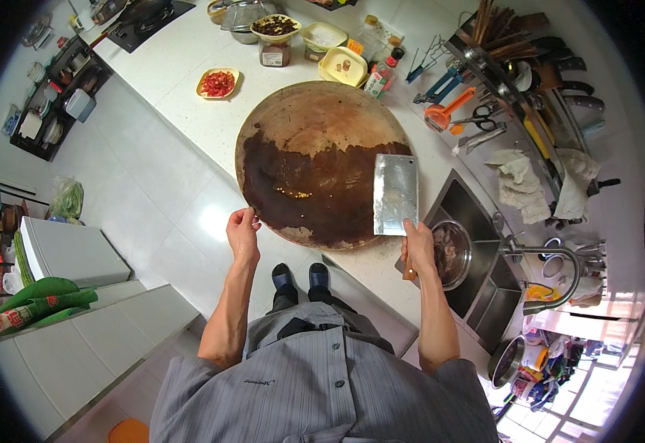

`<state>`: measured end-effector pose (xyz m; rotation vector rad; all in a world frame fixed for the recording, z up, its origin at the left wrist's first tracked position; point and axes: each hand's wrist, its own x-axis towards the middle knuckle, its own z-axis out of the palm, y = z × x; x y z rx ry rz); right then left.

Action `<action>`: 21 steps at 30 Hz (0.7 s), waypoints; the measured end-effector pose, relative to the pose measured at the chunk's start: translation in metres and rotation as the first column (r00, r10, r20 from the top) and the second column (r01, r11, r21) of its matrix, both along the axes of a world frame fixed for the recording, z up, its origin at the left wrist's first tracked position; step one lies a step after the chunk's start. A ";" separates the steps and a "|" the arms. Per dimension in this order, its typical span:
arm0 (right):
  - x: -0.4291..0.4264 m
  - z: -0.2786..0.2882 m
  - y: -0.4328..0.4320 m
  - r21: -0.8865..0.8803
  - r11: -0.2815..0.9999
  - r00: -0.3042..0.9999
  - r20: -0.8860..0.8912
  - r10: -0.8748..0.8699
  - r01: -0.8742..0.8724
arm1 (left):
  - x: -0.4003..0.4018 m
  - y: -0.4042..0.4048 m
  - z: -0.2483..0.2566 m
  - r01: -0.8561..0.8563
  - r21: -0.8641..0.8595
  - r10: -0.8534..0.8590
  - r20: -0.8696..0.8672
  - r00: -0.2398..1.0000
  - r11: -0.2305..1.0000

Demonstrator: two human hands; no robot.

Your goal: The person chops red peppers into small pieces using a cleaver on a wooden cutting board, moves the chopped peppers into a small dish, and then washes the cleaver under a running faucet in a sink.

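Observation:
My right hand [419,243] is wrapped around the wooden handle of a Chinese cleaver [395,191]. Its broad blade lies over the right side of a thick round wooden chopping block [322,124]. The near half of the block is dark and wet, with small yellowish bits [294,194] scattered on it. By the block's left near rim, my left hand [243,235] has its fingers curled and the thumb close to the index finger. I cannot tell whether anything small is pinched there or whether it touches the rim.
Beyond the block stand a dish of chopped red chili [217,83], a yellow tray [344,65] and a sauce bottle [383,73]. To the right are a steel sink [485,274] holding a metal bowl [451,255], scissors [483,119] and a knife rack [516,77].

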<state>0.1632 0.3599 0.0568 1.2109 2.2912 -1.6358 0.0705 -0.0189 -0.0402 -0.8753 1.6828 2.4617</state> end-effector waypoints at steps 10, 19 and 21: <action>0.002 -0.008 -0.035 -0.054 0.993 0.994 -0.010 0.108 -0.108 | -0.001 -0.002 0.002 0.014 -0.031 -0.013 0.006 1.000 0.999; -0.012 0.002 -0.068 -0.068 0.993 0.995 0.021 0.095 -0.093 | -0.001 0.002 -0.002 0.013 -0.063 -0.015 -0.033 0.999 0.998; -0.012 -0.006 -0.072 -0.130 0.988 0.997 0.010 0.080 -0.078 | 0.001 0.003 -0.004 0.000 -0.039 -0.002 -0.048 0.999 0.999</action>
